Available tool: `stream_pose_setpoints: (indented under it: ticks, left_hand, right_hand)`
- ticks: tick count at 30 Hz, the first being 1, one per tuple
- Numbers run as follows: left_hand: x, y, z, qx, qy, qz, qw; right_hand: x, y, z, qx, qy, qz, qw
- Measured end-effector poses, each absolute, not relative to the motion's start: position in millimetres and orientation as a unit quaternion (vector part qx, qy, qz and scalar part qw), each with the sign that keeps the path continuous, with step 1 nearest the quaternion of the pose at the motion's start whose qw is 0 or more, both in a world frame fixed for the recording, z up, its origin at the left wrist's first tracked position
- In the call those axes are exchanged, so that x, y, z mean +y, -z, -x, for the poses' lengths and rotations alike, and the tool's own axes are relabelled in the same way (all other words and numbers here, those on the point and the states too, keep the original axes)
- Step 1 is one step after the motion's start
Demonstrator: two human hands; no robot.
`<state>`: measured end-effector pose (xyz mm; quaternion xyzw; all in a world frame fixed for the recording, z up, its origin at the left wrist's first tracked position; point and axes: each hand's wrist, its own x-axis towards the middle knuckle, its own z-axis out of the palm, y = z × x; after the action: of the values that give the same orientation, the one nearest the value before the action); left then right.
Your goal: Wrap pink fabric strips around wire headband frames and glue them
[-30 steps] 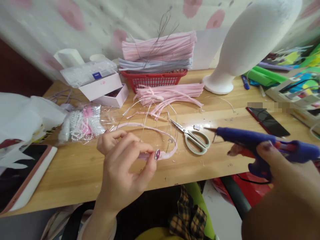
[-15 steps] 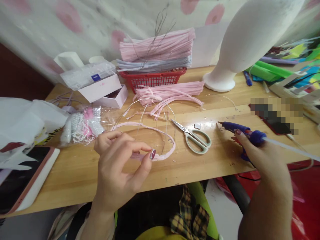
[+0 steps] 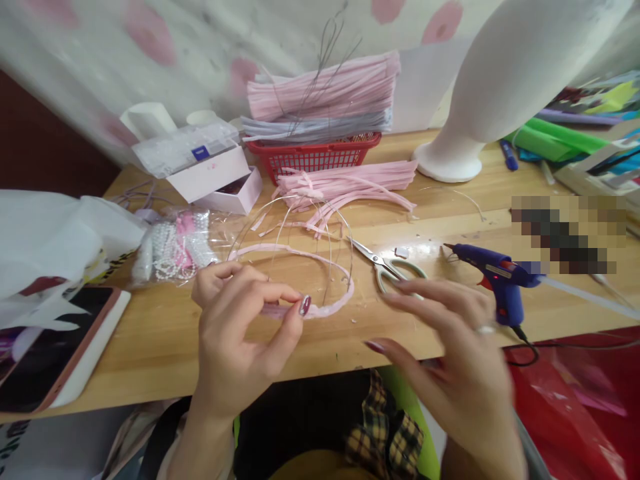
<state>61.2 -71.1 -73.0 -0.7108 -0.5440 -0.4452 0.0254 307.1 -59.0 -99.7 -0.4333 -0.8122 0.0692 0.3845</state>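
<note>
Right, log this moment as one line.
left hand: pinching pink ring | right hand: open, holding nothing | glue gun: on table, red light showing | scissors: on table, partly behind right hand

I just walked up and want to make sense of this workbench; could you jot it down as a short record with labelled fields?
left hand: pinches the pink-wrapped ring of a wire frame
right hand: open, holding nothing, in front of the scissors
glue gun: on the table, right of the scissors, small red light showing
scissors: on the table, handles partly hidden
red basket: pink and pale blue strips on top
foam head stand: upright at the back
far left: phone or tablet, type unclear
</note>
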Motion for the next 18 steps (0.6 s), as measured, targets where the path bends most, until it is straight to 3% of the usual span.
stream_pose_setpoints:
  ticks: [4, 11, 18]
  left_hand:
    - [-74, 74, -60, -0.555, 0.454, 0.697, 0.024]
    - [-77, 81, -51, -0.579, 0.477, 0.661, -0.007]
    - [-86, 83, -40, -0.609, 0.483, 0.62, -0.104]
  right_hand:
    - [-29, 96, -258, -0.849, -0.077, 0.35, 0.388]
    - [-20, 99, -250, -0.865, -0.124, 0.292, 0.388]
    - [-14, 92, -236, -0.886, -0.155, 0.255, 0.354]
